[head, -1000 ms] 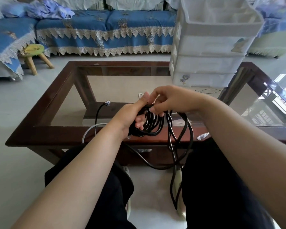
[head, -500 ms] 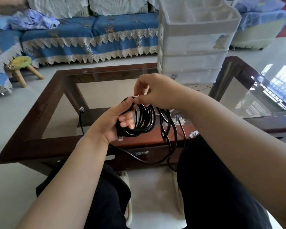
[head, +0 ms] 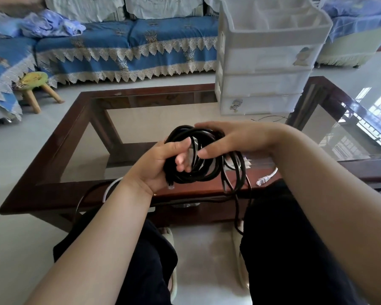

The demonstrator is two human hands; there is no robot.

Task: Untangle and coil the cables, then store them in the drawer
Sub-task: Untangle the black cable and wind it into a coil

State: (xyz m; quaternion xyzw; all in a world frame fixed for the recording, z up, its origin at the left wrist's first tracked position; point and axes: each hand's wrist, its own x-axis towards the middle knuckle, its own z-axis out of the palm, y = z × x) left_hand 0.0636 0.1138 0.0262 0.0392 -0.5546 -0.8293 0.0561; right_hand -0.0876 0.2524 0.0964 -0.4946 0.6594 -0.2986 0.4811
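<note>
On the glass table point(head: 53, 155) we list: white drawer unit point(head: 264, 84), three drawers shut, top tray's contents not discernible. Before it, black cable point(head: 198, 172), part-coiled, gripped by our left hand point(head: 161, 164); right hand point(head: 233, 139) curls over its top.

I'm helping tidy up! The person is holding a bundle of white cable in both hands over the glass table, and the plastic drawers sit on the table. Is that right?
Not quite. The head view shows that the bundle is black cable, not white. The left hand grips it and the right hand wraps loops over it, above the glass table. The plastic drawers do sit on the table.
</note>
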